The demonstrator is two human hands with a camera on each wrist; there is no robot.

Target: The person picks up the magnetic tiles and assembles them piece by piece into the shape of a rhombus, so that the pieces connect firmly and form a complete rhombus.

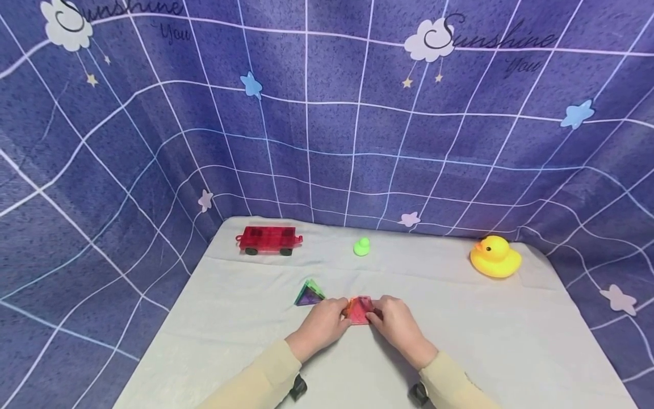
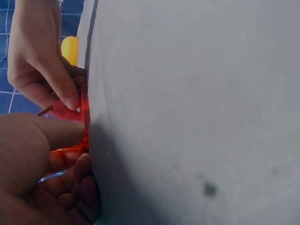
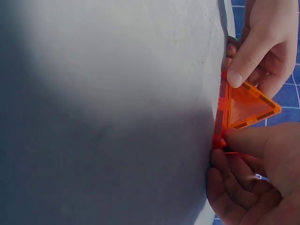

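Note:
Both hands work at a low cluster of see-through magnetic tiles in the middle of the table. A red magnetic tile [image 1: 360,317] lies at the front of it, and an orange triangular tile [image 3: 255,108] stands tilted up along its edge. My left hand [image 1: 322,322] pinches the left side of the cluster, its thumb by the seam of red and orange. On the right side, my right hand [image 1: 401,326] pinches the red tile between thumb and fingers. The curled fingers hide parts of the tiles. Just beyond my left hand stand purple and green triangular tiles [image 1: 310,293] leaning together.
A red wheeled car base [image 1: 269,240] stands at the back left. Behind the cluster sits a small green duck [image 1: 361,247], and a larger yellow duck [image 1: 495,257] is at the back right. A blue patterned curtain [image 1: 332,130] encloses the white-covered table [image 1: 204,341].

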